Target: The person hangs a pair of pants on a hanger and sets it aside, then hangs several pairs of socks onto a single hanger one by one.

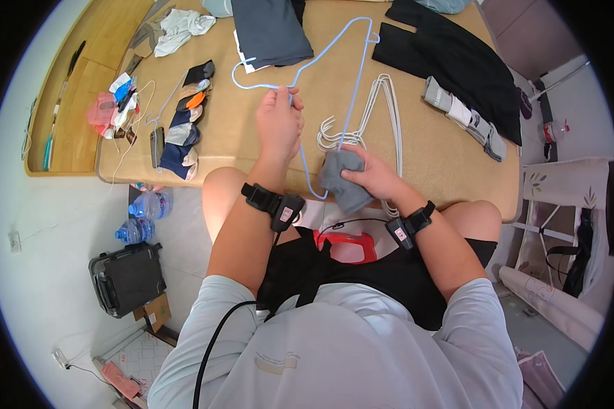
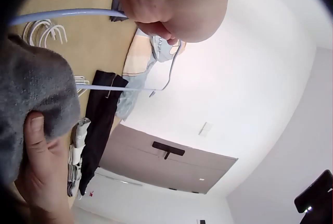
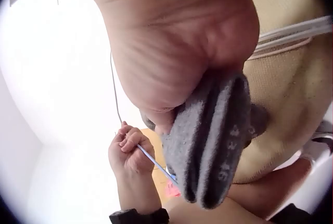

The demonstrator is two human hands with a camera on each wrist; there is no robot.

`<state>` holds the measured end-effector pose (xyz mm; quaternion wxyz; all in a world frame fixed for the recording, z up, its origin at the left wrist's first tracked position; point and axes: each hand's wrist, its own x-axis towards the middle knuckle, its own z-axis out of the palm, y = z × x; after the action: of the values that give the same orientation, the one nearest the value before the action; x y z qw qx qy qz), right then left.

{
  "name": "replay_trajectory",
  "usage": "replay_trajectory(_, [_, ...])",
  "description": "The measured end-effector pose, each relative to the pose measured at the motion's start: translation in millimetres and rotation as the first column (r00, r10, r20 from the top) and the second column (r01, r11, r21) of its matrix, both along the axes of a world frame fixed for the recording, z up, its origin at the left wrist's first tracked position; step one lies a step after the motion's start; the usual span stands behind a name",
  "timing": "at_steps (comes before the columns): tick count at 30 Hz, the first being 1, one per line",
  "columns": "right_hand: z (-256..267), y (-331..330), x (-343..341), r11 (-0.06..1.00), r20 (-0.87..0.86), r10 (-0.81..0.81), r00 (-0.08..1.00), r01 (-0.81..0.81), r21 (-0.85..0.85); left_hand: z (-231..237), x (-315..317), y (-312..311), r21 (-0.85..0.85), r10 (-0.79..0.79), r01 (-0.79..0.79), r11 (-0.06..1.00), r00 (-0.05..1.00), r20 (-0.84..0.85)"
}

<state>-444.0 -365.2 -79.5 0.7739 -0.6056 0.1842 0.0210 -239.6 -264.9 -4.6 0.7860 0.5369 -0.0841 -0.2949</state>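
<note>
My left hand (image 1: pixel 280 123) grips a light blue hanger (image 1: pixel 353 95) by one side, fingers curled round it. The hanger is held up over the bed's edge, with its hook out to the left. My right hand (image 1: pixel 378 174) holds a folded grey cloth (image 1: pixel 344 180) at the hanger's near part, thumb on top. Pale lettering shows on the cloth (image 3: pixel 218 140) in the right wrist view. Part of the hanger is hidden behind the cloth. In the left wrist view, the thumb of the right hand (image 2: pixel 41 177) presses the fuzzy grey fabric.
Several white hangers (image 1: pixel 392 116) lie on the tan mat (image 1: pixel 252 146) beside the right hand. Black trousers (image 1: pixel 450 68) and rolled grey socks (image 1: pixel 464 116) lie at right. A row of socks (image 1: pixel 181 133), a phone (image 1: pixel 157 146) and dark folded clothes (image 1: pixel 269 34) lie left and beyond.
</note>
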Motion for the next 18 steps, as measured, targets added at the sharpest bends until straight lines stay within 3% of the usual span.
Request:
replay_trajectory(4, [0.6, 0.5, -2.1, 0.990, 0.147, 0.095, 0.985, -0.109, 0.085, 2.1, 2.1, 3.5, -0.092, -0.033, 0.030, 0.995, 0.999, -0.030])
replay_trajectory(8, [19.8, -5.4, -7.5, 0.992, 0.043, 0.107, 0.993, -0.110, 0.057, 5.0, 1.7, 5.6, -0.184, -0.113, 0.099, 0.978, 0.991, -0.070])
replay_trajectory(10, [34.0, -6.4, -1.3, 0.881, 0.086, 0.252, 0.964, -0.192, -0.432, 11.6, -2.0, 5.2, -0.185, -0.162, 0.152, 0.971, 0.986, -0.043])
replay_trajectory(11, [31.4, -6.0, -0.5, 0.883, 0.090, 0.249, 0.964, -0.188, -0.431, 14.2, -2.7, 7.8, -0.171, -0.196, 0.190, 0.967, 0.981, -0.017])
replay_trajectory(13, [24.3, -5.6, 3.2, 0.863, 0.353, 0.217, 0.910, -0.009, -0.505, 14.6, -3.0, 7.9, -0.180, -0.216, 0.213, 0.960, 0.976, 0.002])
replay_trajectory(14, [22.4, -4.5, 2.0, 0.864, 0.354, 0.215, 0.910, -0.009, -0.504, 13.7, -3.7, 8.3, -0.192, -0.235, 0.233, 0.953, 0.972, 0.013])
replay_trajectory(16, [21.4, -1.8, -1.7, 0.966, 0.250, 0.213, 0.944, -0.166, -0.198, 12.9, -3.0, 7.7, -0.191, -0.230, 0.225, 0.955, 0.973, -0.002])
replay_trajectory(18, [18.5, 0.5, -3.6, 0.977, 0.188, 0.206, 0.960, -0.191, -0.096, 12.0, -2.0, 7.1, -0.190, -0.225, 0.217, 0.957, 0.974, -0.018])
